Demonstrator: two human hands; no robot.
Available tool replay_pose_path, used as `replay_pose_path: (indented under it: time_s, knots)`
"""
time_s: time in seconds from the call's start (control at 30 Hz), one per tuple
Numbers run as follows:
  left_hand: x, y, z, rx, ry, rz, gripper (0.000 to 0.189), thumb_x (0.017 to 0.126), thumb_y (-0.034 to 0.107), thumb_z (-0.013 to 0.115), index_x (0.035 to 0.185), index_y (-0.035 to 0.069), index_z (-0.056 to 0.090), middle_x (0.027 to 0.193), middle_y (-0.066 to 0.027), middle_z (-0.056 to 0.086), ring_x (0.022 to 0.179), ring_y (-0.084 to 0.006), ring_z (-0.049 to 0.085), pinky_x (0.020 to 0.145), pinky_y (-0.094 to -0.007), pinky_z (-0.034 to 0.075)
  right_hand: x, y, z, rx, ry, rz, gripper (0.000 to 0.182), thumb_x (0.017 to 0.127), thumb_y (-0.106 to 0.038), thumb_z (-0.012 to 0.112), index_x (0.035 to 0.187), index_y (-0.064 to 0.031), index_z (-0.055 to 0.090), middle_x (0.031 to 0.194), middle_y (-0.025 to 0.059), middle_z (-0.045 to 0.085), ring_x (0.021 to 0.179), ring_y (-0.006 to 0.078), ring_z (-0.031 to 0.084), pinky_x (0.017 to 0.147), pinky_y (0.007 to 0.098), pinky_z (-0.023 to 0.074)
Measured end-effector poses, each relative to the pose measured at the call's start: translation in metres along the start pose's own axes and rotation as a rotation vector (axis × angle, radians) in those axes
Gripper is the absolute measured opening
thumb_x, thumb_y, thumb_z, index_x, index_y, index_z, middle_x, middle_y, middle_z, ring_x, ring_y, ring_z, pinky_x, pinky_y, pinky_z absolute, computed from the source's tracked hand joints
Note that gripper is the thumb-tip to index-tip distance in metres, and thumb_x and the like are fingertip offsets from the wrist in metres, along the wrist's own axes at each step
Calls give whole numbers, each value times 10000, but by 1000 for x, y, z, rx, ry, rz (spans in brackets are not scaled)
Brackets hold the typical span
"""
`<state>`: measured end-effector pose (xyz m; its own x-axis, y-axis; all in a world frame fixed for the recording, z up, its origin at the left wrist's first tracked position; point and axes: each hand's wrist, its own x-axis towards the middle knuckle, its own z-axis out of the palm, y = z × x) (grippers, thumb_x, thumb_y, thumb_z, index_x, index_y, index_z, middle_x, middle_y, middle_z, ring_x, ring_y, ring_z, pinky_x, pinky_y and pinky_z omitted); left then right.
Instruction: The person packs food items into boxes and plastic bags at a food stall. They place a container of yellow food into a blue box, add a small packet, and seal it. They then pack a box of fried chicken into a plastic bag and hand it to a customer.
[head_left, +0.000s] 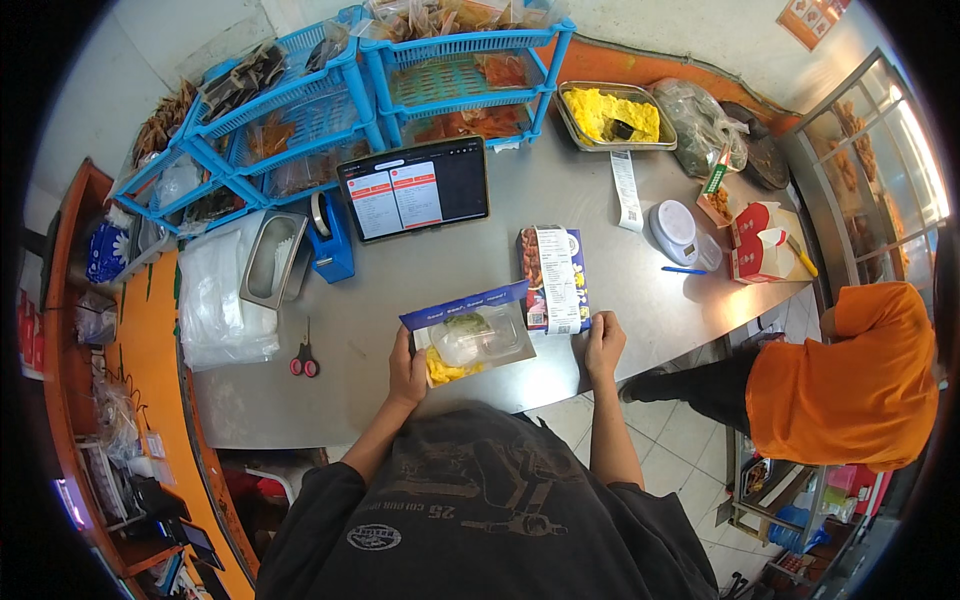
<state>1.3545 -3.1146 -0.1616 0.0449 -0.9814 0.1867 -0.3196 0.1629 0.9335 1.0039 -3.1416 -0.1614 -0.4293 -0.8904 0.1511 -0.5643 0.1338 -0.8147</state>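
My left hand (409, 373) grips the left end of an open food box (517, 352) with a blue printed lid flap. Inside lie yellow food (450, 367) and a clear plastic container (480, 337) with something green in it. To its right a closed printed box (530, 262) lies on the steel table, with a long paper receipt (557, 281) over it. My right hand (604, 341) is at the table's front edge, by the lower right corner of the closed box. Its fingers are curled; whether they touch the box or hold anything is not clear.
A tablet (416, 191), blue tape dispenser (330, 240), scissors (304, 360) and plastic bags (217, 300) are at the left. Behind stand blue racks (465, 101). A tray of yellow food (615, 141), kitchen scale (674, 225) and red-white cartons (757, 247) are right. A person in orange (840, 382) bends nearby.
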Motion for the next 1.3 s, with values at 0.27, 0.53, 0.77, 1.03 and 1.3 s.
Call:
replay_pose_path:
  time_s: [0.27, 0.53, 0.77, 1.03, 1.3]
  knots:
    - [1, 1, 0, 22, -5, 3, 518, 834, 126, 456, 1319, -49, 412, 1182, -258, 561, 1091, -396, 560, 966, -406, 421, 2, 11, 4, -6, 87, -142, 272, 944, -206, 499, 805, 18, 568, 611, 88, 527, 564, 150, 474, 553, 313, 397]
    - [1, 2, 1, 19, 15, 10, 520, 831, 119, 451, 1322, -46, 408, 1178, -257, 563, 1095, -395, 560, 964, -404, 422, 1, 6, 2, 8, 29, -55, 246, 914, -216, 526, 821, 7, 574, 688, 146, 568, 628, 258, 534, 603, 367, 421]
    - [1, 2, 1, -8, 13, 8, 512, 828, 116, 455, 1311, -47, 415, 1162, -256, 568, 1070, -395, 569, 952, -405, 429, 1, 2, 0, 19, 2, 9, 234, 903, -213, 527, 828, 3, 577, 739, 181, 594, 677, 322, 574, 642, 395, 437]
    - [2, 1, 2, 3, 18, 15, 498, 828, 117, 455, 1298, -46, 426, 1144, -253, 574, 1048, -398, 574, 940, -406, 435, 1, 8, 1, 32, 19, -13, 217, 887, -205, 554, 829, 2, 580, 726, 165, 595, 661, 290, 571, 634, 377, 441]
    - [1, 2, 1, 22, 28, 43, 505, 834, 123, 451, 1307, -53, 417, 1165, -265, 567, 1069, -408, 566, 949, -418, 429, -1, -1, -2, 22, 11, 19, 215, 874, -216, 591, 828, -6, 592, 704, 141, 608, 632, 258, 575, 622, 362, 448]
